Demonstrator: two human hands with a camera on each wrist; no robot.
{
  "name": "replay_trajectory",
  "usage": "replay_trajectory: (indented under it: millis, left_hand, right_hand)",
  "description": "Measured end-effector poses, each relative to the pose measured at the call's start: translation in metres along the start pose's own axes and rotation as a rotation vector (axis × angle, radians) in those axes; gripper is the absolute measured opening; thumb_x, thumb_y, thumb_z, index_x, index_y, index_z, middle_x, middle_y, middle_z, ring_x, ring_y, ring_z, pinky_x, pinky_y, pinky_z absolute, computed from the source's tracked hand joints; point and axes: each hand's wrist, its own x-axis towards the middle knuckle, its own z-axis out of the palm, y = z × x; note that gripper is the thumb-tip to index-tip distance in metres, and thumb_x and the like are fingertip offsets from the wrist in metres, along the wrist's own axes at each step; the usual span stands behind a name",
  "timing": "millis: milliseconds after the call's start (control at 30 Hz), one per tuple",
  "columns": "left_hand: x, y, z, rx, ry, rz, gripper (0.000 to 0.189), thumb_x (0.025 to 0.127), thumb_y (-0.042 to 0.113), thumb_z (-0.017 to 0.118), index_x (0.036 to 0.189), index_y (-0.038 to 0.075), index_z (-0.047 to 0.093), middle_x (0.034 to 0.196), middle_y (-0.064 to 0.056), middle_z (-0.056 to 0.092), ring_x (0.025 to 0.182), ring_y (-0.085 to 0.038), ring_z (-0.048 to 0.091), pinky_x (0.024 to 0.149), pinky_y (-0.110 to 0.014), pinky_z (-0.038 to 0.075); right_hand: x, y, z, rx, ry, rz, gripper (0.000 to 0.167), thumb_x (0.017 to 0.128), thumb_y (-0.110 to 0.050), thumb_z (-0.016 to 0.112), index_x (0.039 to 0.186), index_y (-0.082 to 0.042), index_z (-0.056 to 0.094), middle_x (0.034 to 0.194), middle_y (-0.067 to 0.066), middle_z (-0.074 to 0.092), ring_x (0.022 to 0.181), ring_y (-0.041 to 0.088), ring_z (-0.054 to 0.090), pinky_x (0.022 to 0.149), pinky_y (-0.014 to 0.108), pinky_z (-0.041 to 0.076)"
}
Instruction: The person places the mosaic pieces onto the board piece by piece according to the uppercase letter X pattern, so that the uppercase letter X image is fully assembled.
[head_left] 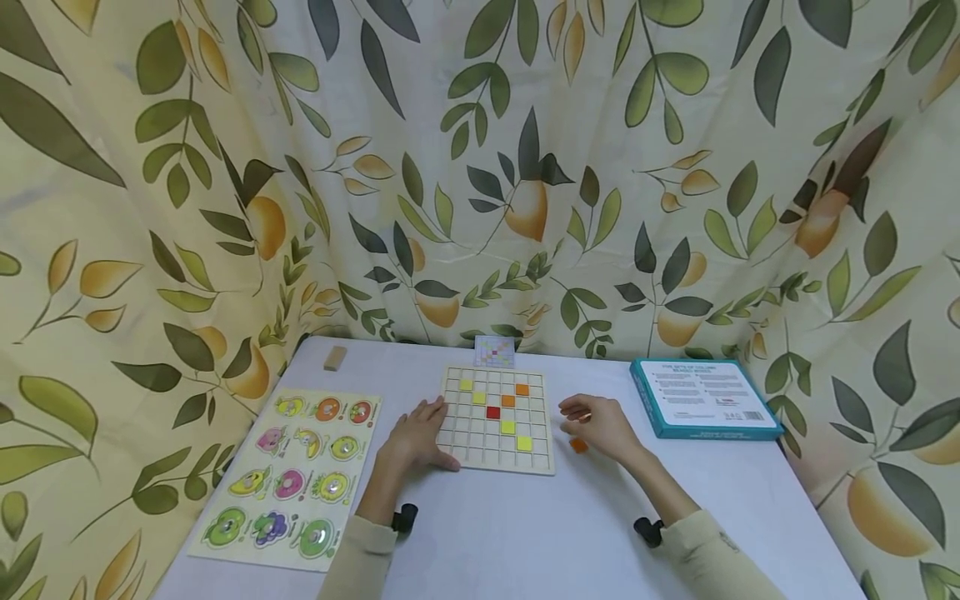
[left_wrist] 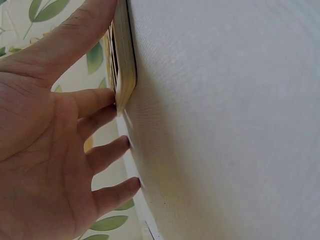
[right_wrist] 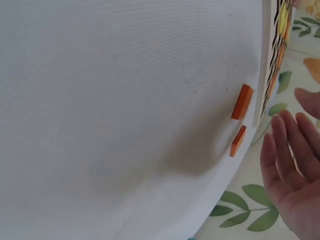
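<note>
A wooden grid board (head_left: 465, 442) lies mid-table, with yellow, orange and red square tiles in some cells. My left hand (head_left: 417, 437) touches its left side and near-left corner, thumb at the front edge and fingers spread. In the left wrist view, the thumb and index finger meet the board's edge (left_wrist: 127, 60), while other fingertips rest on the tabletop. My right hand (head_left: 602, 427) hovers right of the board with fingers loosely bent, nothing seen in it. Below it lies an orange tile (head_left: 578, 446); the right wrist view shows two orange tiles (right_wrist: 242, 102) there.
Behind the board is a small pattern card (head_left: 494, 351). A fruit puzzle board (head_left: 257, 557) lies at the left, with a small tan block (head_left: 335, 358) beyond it. To the right sits a teal-edged box (head_left: 705, 400). A leaf-patterned curtain (head_left: 510, 275) hangs round the table.
</note>
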Motion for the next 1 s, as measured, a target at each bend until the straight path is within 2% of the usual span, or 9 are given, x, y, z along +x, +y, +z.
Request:
replay_trajectory:
  millis: [133,367,600,767,1000]
  left_hand:
    - [0.001,0.000,0.000,0.013,-0.001,-0.006,0.116,0.073,0.052,0.092,0.163,0.008,0.034,0.172,-0.009,0.026,0.159,-0.036,0.020,0.126,-0.061,0.021]
    - [0.003,-0.002,0.003,0.014,-0.014,0.002,0.117,0.073,0.053,0.092,0.163,0.008,0.034,0.172,-0.009,0.025,0.159,-0.036,0.019,0.126,-0.061,0.021]
    - [0.001,-0.003,0.003,-0.003,-0.005,-0.005,0.117,0.073,0.053,0.092,0.163,0.007,0.035,0.172,-0.010,0.026,0.159,-0.037,0.020,0.125,-0.061,0.022]
    - [0.001,-0.002,0.003,0.000,-0.005,-0.002,0.117,0.073,0.053,0.092,0.163,0.008,0.034,0.172,-0.009,0.026,0.159,-0.036,0.019,0.126,-0.061,0.021]
    - [0.001,0.000,0.002,0.007,-0.003,-0.001,0.117,0.072,0.053,0.093,0.164,0.008,0.034,0.172,-0.008,0.026,0.159,-0.036,0.019,0.126,-0.060,0.021]
  right_hand:
    - [-0.006,0.007,-0.003,-0.020,-0.026,-0.007,0.030,0.090,-0.002,0.075,0.121,-0.001,0.073,0.109,0.009,0.076,0.097,0.022,0.070,0.086,0.041,0.062]
    - [-0.018,0.019,-0.006,-0.072,-0.080,-0.015,0.037,0.081,0.009,0.070,0.116,-0.001,0.074,0.103,0.006,0.076,0.095,0.023,0.070,0.084,0.040,0.061]
    - [-0.021,0.021,-0.004,-0.076,-0.166,0.079,0.039,0.080,0.010,0.071,0.115,-0.007,0.074,0.103,-0.002,0.072,0.090,0.016,0.063,0.083,0.036,0.059]
    - [-0.023,0.021,-0.002,-0.082,-0.149,0.084,0.042,0.075,0.010,0.076,0.113,-0.007,0.074,0.099,-0.002,0.071,0.087,0.017,0.062,0.080,0.034,0.057]
    - [-0.024,0.022,-0.003,-0.074,-0.118,0.085,0.048,0.077,0.007,0.079,0.122,-0.004,0.072,0.095,0.001,0.069,0.084,0.016,0.062,0.077,0.031,0.058]
